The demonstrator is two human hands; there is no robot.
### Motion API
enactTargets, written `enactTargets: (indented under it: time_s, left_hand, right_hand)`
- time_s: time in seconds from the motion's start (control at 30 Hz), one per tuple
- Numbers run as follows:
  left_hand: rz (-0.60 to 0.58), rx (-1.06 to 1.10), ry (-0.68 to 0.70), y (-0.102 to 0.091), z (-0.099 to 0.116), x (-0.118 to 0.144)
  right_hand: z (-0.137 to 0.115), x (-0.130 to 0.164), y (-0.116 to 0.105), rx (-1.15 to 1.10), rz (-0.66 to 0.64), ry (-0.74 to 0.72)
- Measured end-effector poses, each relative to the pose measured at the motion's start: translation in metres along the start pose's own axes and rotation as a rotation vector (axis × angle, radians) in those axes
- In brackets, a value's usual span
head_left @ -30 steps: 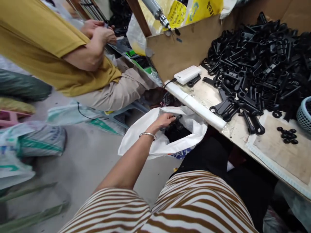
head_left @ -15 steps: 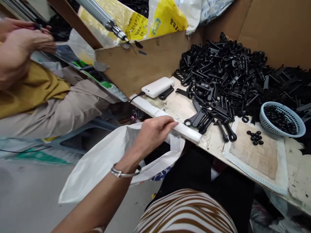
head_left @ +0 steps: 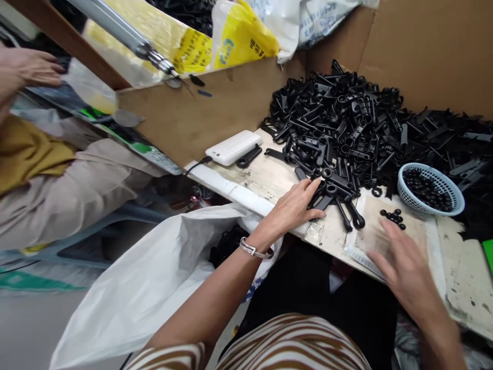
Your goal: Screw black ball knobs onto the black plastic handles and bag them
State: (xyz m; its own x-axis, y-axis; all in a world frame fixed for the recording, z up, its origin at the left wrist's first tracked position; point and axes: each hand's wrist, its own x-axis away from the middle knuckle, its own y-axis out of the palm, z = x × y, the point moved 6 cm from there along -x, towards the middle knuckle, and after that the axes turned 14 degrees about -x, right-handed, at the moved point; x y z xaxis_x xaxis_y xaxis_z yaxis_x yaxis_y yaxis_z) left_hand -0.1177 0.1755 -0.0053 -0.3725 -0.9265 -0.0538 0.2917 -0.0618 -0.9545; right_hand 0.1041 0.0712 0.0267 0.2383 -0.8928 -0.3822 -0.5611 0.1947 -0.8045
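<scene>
My left hand [head_left: 295, 209] reaches onto the front of a large heap of black plastic parts [head_left: 346, 118], long arms with ring-shaped ends. Its fingers are spread, with the fingertips on the nearest parts, and I see nothing gripped. My right hand [head_left: 408, 267], slightly blurred, hovers over the board at the table's front with thumb and fingers apart. Just beyond its fingertips lies a small cluster of round black caps [head_left: 393, 218]. A light blue mesh basket [head_left: 431, 189] holding many more such caps stands behind them.
A white phone-like device [head_left: 234, 148] with a cable lies on the table's left. A white sack [head_left: 154, 267] hangs open below the edge, dark contents inside. A power screwdriver [head_left: 142, 49] slants in above the wooden partition [head_left: 200, 113]. Another person [head_left: 50, 169] sits at left.
My left hand has moved from above the sack to the black parts, its fingers spreading. My right hand has come into view at the right. The view has shifted slightly.
</scene>
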Motion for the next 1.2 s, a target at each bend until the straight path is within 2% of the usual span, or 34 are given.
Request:
enactTargets:
  time_s: [0.1, 0.13, 0.23, 0.37, 0.5, 0.6, 0.73, 0.83, 0.93, 1.07, 1.2]
  left_hand:
    - [-0.003, 0.053, 0.006, 0.004, 0.01, -0.002]
    - [0.004, 0.069, 0.013, 0.005, 0.013, -0.003]
    - [0.036, 0.104, 0.03, 0.007, 0.022, -0.006]
    - [0.043, 0.113, 0.067, 0.01, 0.033, -0.005]
    - [0.073, 0.096, 0.152, 0.012, 0.047, -0.002]
    - [0.09, 0.084, 0.179, 0.014, 0.054, 0.0]
    - [0.097, 0.034, 0.151, 0.016, 0.057, -0.001]
    - [0.122, -0.007, 0.141, 0.016, 0.055, 0.0]
    - [0.133, -0.06, 0.133, 0.017, 0.054, 0.001]
    - [0.145, -0.11, 0.113, 0.019, 0.055, 0.004]
    - [0.237, -0.162, 0.076, 0.015, 0.057, 0.009]
  right_hand:
    - [-0.001, -0.013, 0.039, 0.062, -0.095, 0.025]
    - [-0.002, -0.019, 0.048, 0.097, -0.089, 0.043]
    - [-0.004, -0.033, 0.059, 0.111, -0.061, 0.048]
    - [0.001, -0.028, 0.037, -0.026, 0.06, 0.061]
    - [0.013, 0.001, 0.003, -0.108, 0.197, 0.122]
    - [0.024, 0.03, -0.016, -0.159, 0.256, 0.237]
    - [0.043, 0.068, -0.033, -0.199, 0.332, 0.447]
    - [0.053, 0.091, -0.043, -0.182, 0.403, 0.559]
    - [0.058, 0.103, -0.049, -0.129, 0.441, 0.589]
    - [0.065, 0.107, -0.048, -0.037, 0.402, 0.6]
    - [0.068, 0.109, -0.049, 0.0, 0.37, 0.543]
